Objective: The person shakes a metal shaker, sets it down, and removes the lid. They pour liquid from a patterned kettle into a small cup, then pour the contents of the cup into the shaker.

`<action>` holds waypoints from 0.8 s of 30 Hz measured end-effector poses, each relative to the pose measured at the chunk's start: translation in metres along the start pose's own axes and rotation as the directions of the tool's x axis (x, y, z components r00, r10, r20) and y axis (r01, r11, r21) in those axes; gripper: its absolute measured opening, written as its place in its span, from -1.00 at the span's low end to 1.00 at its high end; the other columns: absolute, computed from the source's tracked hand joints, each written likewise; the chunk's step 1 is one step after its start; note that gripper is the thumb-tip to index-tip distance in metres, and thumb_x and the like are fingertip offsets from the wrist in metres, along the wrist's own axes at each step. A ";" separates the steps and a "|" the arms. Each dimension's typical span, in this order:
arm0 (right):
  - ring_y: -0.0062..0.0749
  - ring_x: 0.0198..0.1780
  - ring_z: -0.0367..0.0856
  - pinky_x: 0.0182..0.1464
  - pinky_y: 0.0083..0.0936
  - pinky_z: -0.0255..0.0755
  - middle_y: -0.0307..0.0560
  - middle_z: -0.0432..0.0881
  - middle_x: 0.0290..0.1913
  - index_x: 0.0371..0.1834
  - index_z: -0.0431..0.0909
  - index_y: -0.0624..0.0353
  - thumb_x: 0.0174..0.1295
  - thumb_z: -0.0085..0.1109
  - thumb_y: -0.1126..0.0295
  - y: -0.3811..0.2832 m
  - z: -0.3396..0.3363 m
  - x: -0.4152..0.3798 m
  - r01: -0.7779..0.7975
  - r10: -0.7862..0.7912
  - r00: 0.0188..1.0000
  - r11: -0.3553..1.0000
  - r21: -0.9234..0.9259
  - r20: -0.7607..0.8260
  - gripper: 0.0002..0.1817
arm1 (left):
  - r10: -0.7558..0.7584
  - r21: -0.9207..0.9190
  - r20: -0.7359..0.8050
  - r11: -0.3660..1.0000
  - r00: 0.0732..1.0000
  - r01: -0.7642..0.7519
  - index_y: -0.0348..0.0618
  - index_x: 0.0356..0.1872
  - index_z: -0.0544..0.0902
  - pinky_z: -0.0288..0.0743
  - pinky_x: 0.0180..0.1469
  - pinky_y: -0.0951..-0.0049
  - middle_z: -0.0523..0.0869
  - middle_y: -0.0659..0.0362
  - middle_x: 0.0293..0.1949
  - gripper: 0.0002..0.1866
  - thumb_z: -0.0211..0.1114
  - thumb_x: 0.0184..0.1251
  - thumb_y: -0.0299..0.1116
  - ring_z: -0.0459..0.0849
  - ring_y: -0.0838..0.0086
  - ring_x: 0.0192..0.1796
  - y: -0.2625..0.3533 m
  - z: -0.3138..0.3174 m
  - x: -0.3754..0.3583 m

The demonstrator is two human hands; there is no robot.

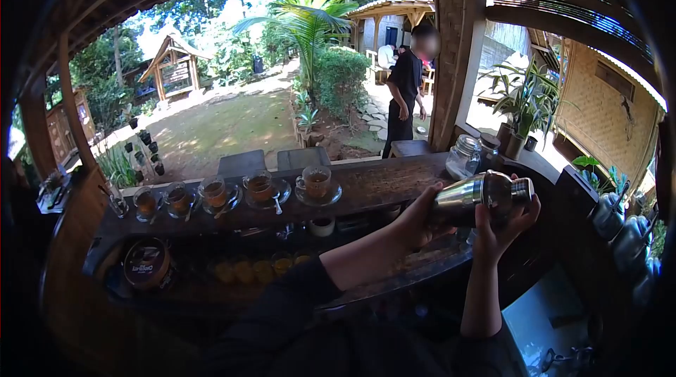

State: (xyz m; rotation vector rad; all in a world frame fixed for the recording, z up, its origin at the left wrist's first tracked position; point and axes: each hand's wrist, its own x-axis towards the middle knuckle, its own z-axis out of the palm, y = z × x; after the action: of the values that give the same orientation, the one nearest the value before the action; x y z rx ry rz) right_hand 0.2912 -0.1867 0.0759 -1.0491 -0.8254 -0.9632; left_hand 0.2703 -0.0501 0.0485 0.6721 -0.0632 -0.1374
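Note:
A shiny metal cocktail shaker (pixel 459 196) lies tilted on its side in the air above the right part of the counter. My left hand (pixel 421 216) is closed around its wide base end. Around its narrower capped end, my right hand (pixel 501 230) wraps its fingers from below. What the shaker contains is hidden. Just behind it, on the counter, stands a glass jar (pixel 465 154) with a lid. The nearest glass cup (pixel 317 181) of brown drink sits on a saucer to the left of my hands.
Several more cups of brown drink (pixel 260 185) line the dark wooden counter (pixel 394 183), some with spoons. Below, a shelf holds a round tub (pixel 147 263) and small yellow-filled glasses (pixel 282 262). Sink at lower right (pixel 546 317). A person in black (pixel 404 88) stands outside beside a post.

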 end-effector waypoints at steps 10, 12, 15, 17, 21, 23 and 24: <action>-0.08 0.27 0.20 0.29 -0.22 0.08 0.23 0.16 0.24 0.28 -0.12 0.20 -0.07 0.37 0.12 0.013 -0.070 0.036 0.521 -0.486 0.854 0.792 -0.319 0.189 -0.02 | 0.023 0.025 0.212 0.999 0.977 -0.029 -0.07 0.09 0.39 0.41 0.08 0.27 0.54 0.09 -0.05 -0.47 0.11 0.21 0.05 0.54 0.37 0.02 -0.024 0.057 0.046; -0.07 0.23 0.25 0.25 -0.21 0.13 0.24 0.20 0.18 0.26 -0.13 0.20 -0.10 0.37 0.15 0.036 -0.076 0.039 0.087 -0.069 0.993 0.976 -0.198 0.095 -0.02 | -0.024 -0.003 -0.032 1.000 0.999 0.024 -0.07 0.11 0.38 0.46 0.05 0.28 0.55 0.10 -0.02 -0.45 0.06 0.24 0.10 0.56 0.36 0.02 -0.046 0.048 0.058; -0.03 0.28 0.17 0.26 -0.16 0.14 0.25 0.14 0.23 0.29 -0.08 0.05 -0.21 0.46 0.21 0.012 -0.111 0.056 0.489 -0.461 0.869 0.856 -0.166 0.181 0.03 | -0.023 0.013 0.216 1.000 0.976 0.021 -0.07 0.12 0.35 0.42 0.08 0.24 0.54 0.10 -0.04 -0.46 0.09 0.23 0.05 0.54 0.37 0.01 -0.050 0.090 0.050; -0.03 0.33 0.10 0.25 -0.14 0.19 0.20 0.08 0.28 0.30 -0.02 -0.04 -0.27 0.51 0.15 -0.007 -0.126 0.051 0.441 -0.513 0.824 0.847 0.297 0.240 0.05 | 0.110 0.171 0.350 0.969 0.930 -0.179 -0.11 0.18 0.28 0.39 0.09 0.25 0.48 0.04 -0.05 -0.35 0.18 0.15 0.05 0.53 0.26 -0.01 -0.055 0.127 0.038; -0.05 0.31 0.15 0.26 -0.09 0.21 0.11 0.07 0.29 0.31 -0.08 -0.06 -0.24 0.48 0.23 0.016 -0.143 0.056 0.428 -0.467 0.864 0.878 0.212 0.188 0.05 | 0.166 0.207 0.287 0.951 0.943 -0.231 -0.13 0.17 0.30 0.43 0.07 0.27 0.50 0.07 -0.06 -0.37 0.12 0.18 0.07 0.54 0.29 -0.01 -0.070 0.136 0.072; -0.05 0.27 0.21 0.28 -0.17 0.13 0.18 0.15 0.23 0.30 -0.15 0.03 -0.12 0.38 0.34 0.060 -0.144 0.068 0.508 -0.489 0.858 0.854 -0.114 0.156 -0.02 | 0.030 0.040 0.234 0.998 0.972 -0.041 -0.11 0.14 0.33 0.45 0.08 0.24 0.52 0.06 -0.02 -0.44 0.05 0.24 0.05 0.55 0.31 0.02 -0.084 0.091 0.121; -0.04 0.26 0.21 0.30 -0.22 0.08 0.19 0.17 0.21 0.31 -0.20 0.02 -0.17 0.42 0.26 0.071 -0.141 0.070 0.058 -0.058 0.990 0.998 0.002 0.126 0.06 | 0.038 0.020 0.043 0.999 0.998 -0.039 -0.22 0.16 0.31 0.46 0.09 0.30 0.55 0.05 -0.02 -0.35 0.05 0.24 0.11 0.58 0.31 0.02 -0.089 0.088 0.120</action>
State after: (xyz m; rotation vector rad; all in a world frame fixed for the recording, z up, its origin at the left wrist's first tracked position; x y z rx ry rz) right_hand 0.3963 -0.3239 0.0752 -1.1004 -0.9638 -0.9539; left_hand 0.3706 -0.1909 0.0628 0.6885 -0.1187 -0.1144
